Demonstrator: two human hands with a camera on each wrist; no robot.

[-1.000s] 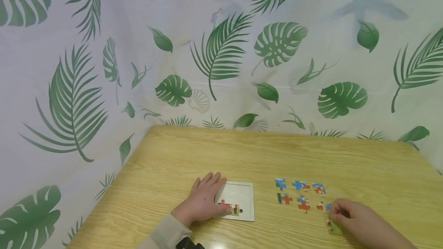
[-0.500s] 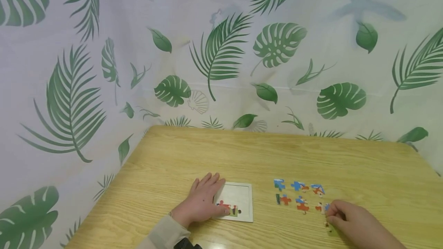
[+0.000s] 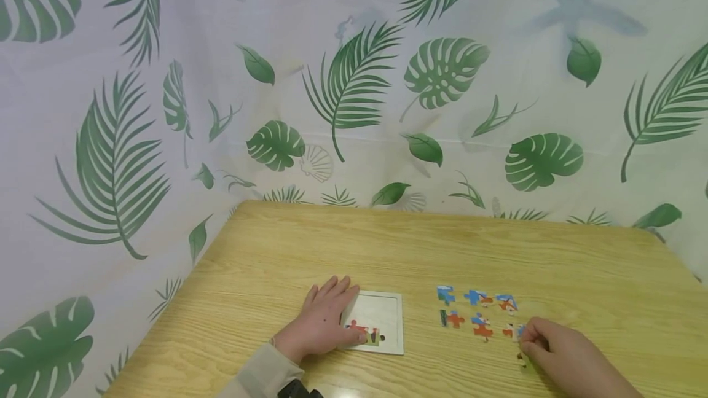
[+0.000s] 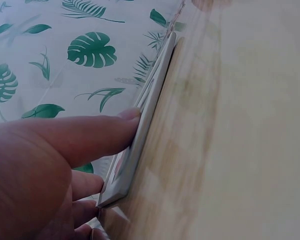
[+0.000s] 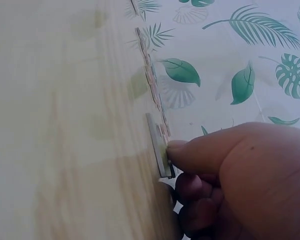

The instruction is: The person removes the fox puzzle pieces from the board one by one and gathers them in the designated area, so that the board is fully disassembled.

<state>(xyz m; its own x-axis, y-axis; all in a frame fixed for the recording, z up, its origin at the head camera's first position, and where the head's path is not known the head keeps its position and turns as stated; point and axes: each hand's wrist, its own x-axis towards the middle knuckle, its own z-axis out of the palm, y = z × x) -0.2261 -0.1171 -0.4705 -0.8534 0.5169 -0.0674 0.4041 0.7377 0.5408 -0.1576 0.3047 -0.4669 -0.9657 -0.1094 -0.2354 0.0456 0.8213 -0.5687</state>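
My left hand [image 3: 323, 330] lies with fingers stretched over the left side of a white puzzle tray [image 3: 381, 309], its thumb pressing on the joined red and green pieces [image 3: 372, 336] along the bottom. In the left wrist view the thumb [image 4: 102, 135] reaches over the tray's rim [image 4: 152, 102]. On the right, my right hand [image 3: 570, 352] pinches a greenish puzzle piece [image 5: 162, 155] between thumb and curled fingers, close to the tabletop. Much of that piece is hidden by the fingers.
Several loose puzzle pieces [image 3: 482, 327] lie in two rows between the tray and my right hand, blue ones [image 3: 475, 297] in the far row. All rest on a wooden table [image 3: 332, 238]. A leaf-print curtain [image 3: 365, 109] hangs behind and to the left.
The greenish piece under my right hand has shifted slightly and less of it shows now. My right hand has moved slightly left; the left hand stays on the tray.
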